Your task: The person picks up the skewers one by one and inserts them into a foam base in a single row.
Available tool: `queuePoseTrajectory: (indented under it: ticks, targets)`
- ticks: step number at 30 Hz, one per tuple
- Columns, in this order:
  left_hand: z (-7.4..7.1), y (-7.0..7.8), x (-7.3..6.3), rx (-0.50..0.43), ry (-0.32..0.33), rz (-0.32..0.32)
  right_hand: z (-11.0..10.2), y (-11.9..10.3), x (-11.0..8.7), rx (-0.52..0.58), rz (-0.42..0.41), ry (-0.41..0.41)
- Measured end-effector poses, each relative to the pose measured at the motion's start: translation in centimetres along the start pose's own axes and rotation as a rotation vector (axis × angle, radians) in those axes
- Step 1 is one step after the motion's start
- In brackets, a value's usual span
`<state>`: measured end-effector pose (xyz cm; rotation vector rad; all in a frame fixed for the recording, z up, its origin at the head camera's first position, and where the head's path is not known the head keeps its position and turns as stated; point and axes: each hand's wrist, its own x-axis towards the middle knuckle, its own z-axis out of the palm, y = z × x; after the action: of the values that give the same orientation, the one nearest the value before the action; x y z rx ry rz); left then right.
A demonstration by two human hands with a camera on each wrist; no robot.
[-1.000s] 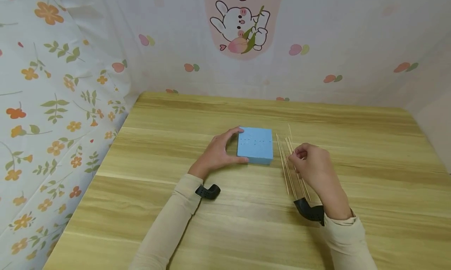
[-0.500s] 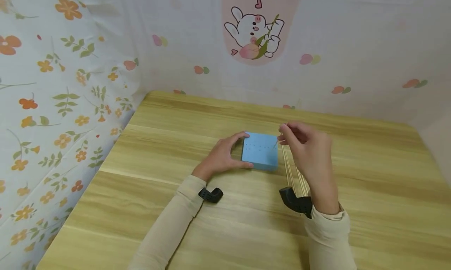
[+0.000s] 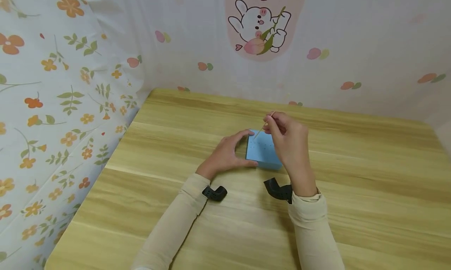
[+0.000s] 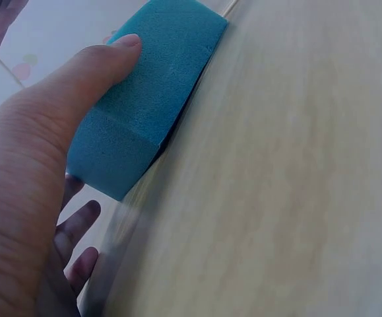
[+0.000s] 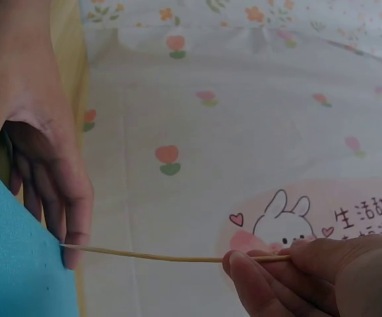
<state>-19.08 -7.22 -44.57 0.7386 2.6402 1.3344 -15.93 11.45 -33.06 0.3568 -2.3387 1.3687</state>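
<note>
A blue foam block [image 3: 263, 154] with small holes in its top lies on the table. My left hand [image 3: 226, 154] grips it from the left, thumb on the near side and fingers at the far side. My right hand [image 3: 290, 140] pinches a thin bamboo skewer [image 5: 171, 258] above the block. The skewer slants down, its tip at the holes near the block's far left part; whether it has entered a hole I cannot tell. In the left wrist view the thumb presses the side of the block [image 4: 167, 69].
The wooden table [image 3: 158, 144] runs up to a patterned cloth [image 3: 190, 35] at the back and left. A thin stick [image 4: 231, 8] lies beyond the block in the left wrist view. Black wrist pieces [image 3: 215, 193] sit at both cuffs.
My right hand has lifted a skewer from the several lying right of the block and carried it left over the block. The left hand keeps its hold; the head view has shifted slightly.
</note>
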Motion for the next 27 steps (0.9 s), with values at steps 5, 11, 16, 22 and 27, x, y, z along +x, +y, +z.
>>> queuePoseTrajectory:
  ticks: [5,11,16,22,27]
  targets:
    - [-0.06,-0.02,0.10,-0.004,0.002,0.018,0.39,-0.01,0.07,-0.025,-0.020,-0.015]
    - [0.01,-0.09,0.12,-0.002,0.003,0.017,0.65,-0.01,-0.03,-0.052,-0.005,-0.029]
    - [0.03,-0.09,0.14,0.005,0.002,0.016,0.70,0.11,-0.08,-0.076,-0.006,-0.036]
    - [0.02,-0.10,0.10,0.006,-0.003,0.010,0.75,-0.03,-0.12,-0.101,-0.016,-0.032]
    - [-0.01,-0.13,0.12,0.010,-0.008,0.006,0.77,-0.21,-0.14,-0.111,-0.025,-0.026]
